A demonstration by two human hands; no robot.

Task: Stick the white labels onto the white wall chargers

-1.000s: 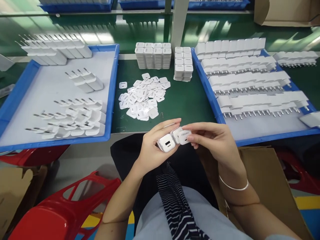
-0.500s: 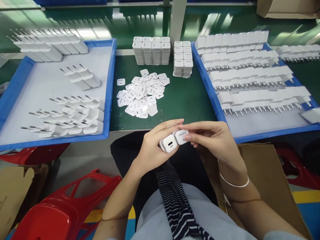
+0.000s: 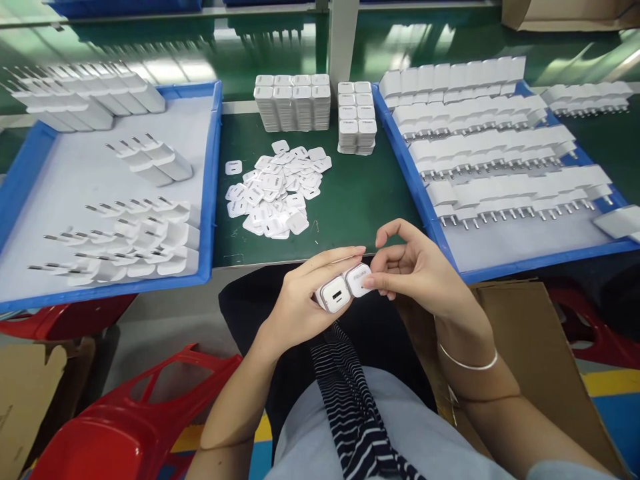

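My left hand point(image 3: 300, 293) is wrapped around two white wall chargers side by side, their ends facing me. The nearer charger point(image 3: 335, 295) shows a dark wide port and a narrow slot; the other has a white end plate point(image 3: 358, 280) with grey lettering. My right hand point(image 3: 415, 267) has its thumb tip on that plate, while its index finger is raised and the others curl loosely, apart from the thumb. Beyond my hands, a loose pile of white end plates point(image 3: 280, 190) lies on the green table point(image 3: 350, 220).
Neat stacks of plates point(image 3: 293, 103) stand behind the pile. To the left, a blue-rimmed tray point(image 3: 213, 187) holds chargers with pins upward; another blue-rimmed tray point(image 3: 410, 170) on the right holds rows of chargers. A red stool point(image 3: 100, 433) and cardboard point(image 3: 535, 360) are below the table.
My right index finger has lifted off the far charger and bent back, while the thumb stays on its plate. The left hand keeps its hold. The whole view has shifted slightly.
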